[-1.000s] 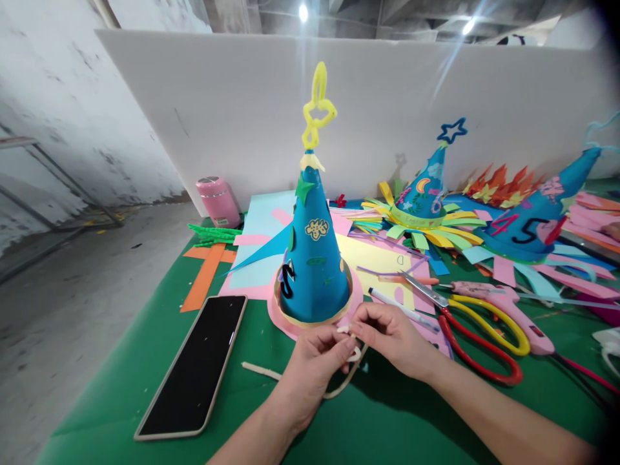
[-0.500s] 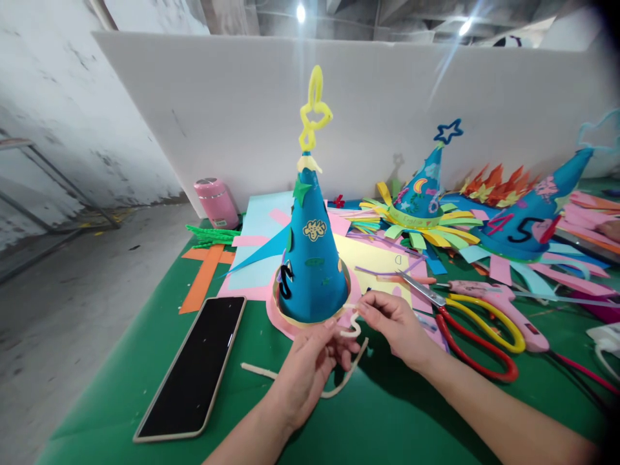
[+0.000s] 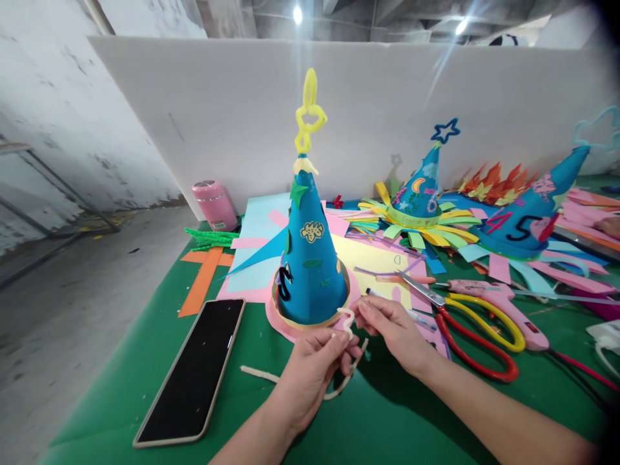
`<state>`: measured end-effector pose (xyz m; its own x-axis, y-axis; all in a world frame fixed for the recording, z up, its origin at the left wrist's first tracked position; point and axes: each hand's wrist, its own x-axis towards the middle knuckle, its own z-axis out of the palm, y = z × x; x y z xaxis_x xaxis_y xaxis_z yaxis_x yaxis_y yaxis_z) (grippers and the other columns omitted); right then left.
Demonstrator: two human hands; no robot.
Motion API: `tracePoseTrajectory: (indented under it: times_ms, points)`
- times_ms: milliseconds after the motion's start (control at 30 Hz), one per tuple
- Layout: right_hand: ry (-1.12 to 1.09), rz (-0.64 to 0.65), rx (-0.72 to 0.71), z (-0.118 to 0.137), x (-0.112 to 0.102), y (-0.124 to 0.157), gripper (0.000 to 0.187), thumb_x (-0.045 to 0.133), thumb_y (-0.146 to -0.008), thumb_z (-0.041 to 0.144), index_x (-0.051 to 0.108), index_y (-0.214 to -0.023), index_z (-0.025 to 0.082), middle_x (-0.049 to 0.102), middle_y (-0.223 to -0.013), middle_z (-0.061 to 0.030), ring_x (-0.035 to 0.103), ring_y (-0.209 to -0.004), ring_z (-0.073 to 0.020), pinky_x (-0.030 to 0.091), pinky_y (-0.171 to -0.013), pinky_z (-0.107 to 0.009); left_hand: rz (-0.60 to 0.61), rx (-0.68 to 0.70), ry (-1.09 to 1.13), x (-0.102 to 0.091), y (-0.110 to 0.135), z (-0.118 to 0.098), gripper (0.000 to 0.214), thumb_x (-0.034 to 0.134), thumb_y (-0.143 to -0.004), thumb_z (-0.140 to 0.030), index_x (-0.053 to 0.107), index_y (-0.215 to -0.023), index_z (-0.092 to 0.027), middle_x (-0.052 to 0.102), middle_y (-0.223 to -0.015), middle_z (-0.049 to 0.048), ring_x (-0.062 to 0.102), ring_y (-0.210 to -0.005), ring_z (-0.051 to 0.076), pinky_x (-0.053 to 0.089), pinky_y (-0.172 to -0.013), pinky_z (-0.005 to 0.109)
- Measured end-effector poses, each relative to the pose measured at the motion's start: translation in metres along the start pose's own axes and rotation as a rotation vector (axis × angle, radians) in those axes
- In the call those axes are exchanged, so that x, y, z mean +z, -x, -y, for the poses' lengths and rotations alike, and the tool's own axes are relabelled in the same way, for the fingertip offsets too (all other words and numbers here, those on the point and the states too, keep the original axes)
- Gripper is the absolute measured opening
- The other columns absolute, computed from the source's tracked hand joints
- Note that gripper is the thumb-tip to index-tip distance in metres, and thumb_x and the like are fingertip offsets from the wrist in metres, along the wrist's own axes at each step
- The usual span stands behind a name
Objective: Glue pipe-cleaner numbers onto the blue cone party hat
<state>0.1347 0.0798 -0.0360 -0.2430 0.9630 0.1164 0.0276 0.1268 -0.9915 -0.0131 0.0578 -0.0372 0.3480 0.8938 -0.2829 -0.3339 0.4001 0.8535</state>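
Observation:
A short white pipe cleaner [image 3: 347,318], bent into a small zigzag, is pinched by my left hand [image 3: 314,368] at its lower part. The closed thumb and fingers of my right hand [image 3: 382,320] meet its upper bend, while the top end sticks out free. A longer cream pipe cleaner [image 3: 259,373] lies curved on the table, partly hidden under my left hand. Right behind my hands stands a blue paper cone hat [image 3: 314,271] with a pink brim, leaf and cloud stickers, a black curled figure and a yellow pipe-cleaner topper [image 3: 310,119].
To the left lie a phone [image 3: 191,374], orange strips [image 3: 206,281] and green pipe cleaners [image 3: 208,239], near a pink flask [image 3: 216,205]. On the right are scissors [image 3: 477,332], a pink glue gun [image 3: 516,313] and two more cone hats [image 3: 419,190]. A white board [image 3: 242,110] stands behind.
The bent white pipe cleaner has turned a little in my hands, its free end now pointing up left. My right hand has shifted slightly, and a pen beside it shows more.

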Motion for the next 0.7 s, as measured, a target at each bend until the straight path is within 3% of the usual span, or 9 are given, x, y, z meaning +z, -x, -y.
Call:
tracePoseTrajectory:
  times_ms: [167, 300, 400, 567, 700]
  points:
    - [0.004, 0.003, -0.031, 0.002, 0.005, 0.001, 0.016, 0.051, -0.081, 0.028, 0.058, -0.073, 0.016, 0.054, -0.066, 0.0008, 0.049, -0.062, -0.0103, 0.039, -0.057, -0.021, 0.01, 0.014, -0.016, 0.002, 0.0, 0.0, 0.02, 0.062, -0.071, -0.028, 0.065, -0.061, -0.011, 0.06, -0.056, 0.0023, 0.045, -0.05, 0.006, 0.033, -0.055, 0.02]
    - [-0.133, 0.043, -0.013, 0.0, 0.007, 0.002, 0.016, 0.053, -0.079, 0.029, 0.06, -0.073, 0.016, 0.055, -0.065, 0.0013, 0.051, -0.058, -0.0096, 0.04, -0.056, -0.022, 0.011, 0.055, 0.014, 0.001, -0.001, 0.0, 0.017, 0.062, -0.071, -0.026, 0.066, -0.064, -0.011, 0.06, -0.059, 0.0021, 0.044, -0.05, 0.005, 0.033, -0.055, 0.019]
    - [-0.321, 0.1, 0.113, -0.002, 0.007, 0.004, 0.014, 0.056, -0.077, 0.029, 0.06, -0.073, 0.016, 0.056, -0.065, 0.0018, 0.052, -0.057, -0.0088, 0.039, -0.055, -0.021, 0.003, 0.055, 0.043, -0.002, 0.0, 0.0, 0.016, 0.063, -0.071, -0.024, 0.064, -0.061, -0.011, 0.06, -0.06, 0.0017, 0.045, -0.051, 0.005, 0.033, -0.054, 0.018]
    - [-0.63, 0.241, 0.39, -0.006, 0.006, 0.006, 0.012, 0.063, -0.071, 0.026, 0.059, -0.071, 0.014, 0.058, -0.063, 0.0009, 0.055, -0.054, -0.0088, 0.037, -0.052, -0.02, 0.108, -0.008, 0.056, -0.007, 0.002, -0.001, 0.014, 0.063, -0.069, -0.019, 0.062, -0.058, -0.012, 0.059, -0.057, 0.0017, 0.048, -0.054, 0.008, 0.034, -0.053, 0.02]
    - [-0.706, 0.335, 0.472, -0.009, 0.002, 0.005, 0.013, 0.066, -0.067, 0.022, 0.058, -0.069, 0.012, 0.053, -0.055, 0.0029, 0.042, -0.042, -0.0023, 0.024, -0.043, -0.016, 0.187, -0.032, 0.037, -0.01, 0.002, -0.003, 0.013, 0.064, -0.068, -0.017, 0.06, -0.057, -0.012, 0.058, -0.057, 0.001, 0.05, -0.056, 0.009, 0.034, -0.054, 0.021]
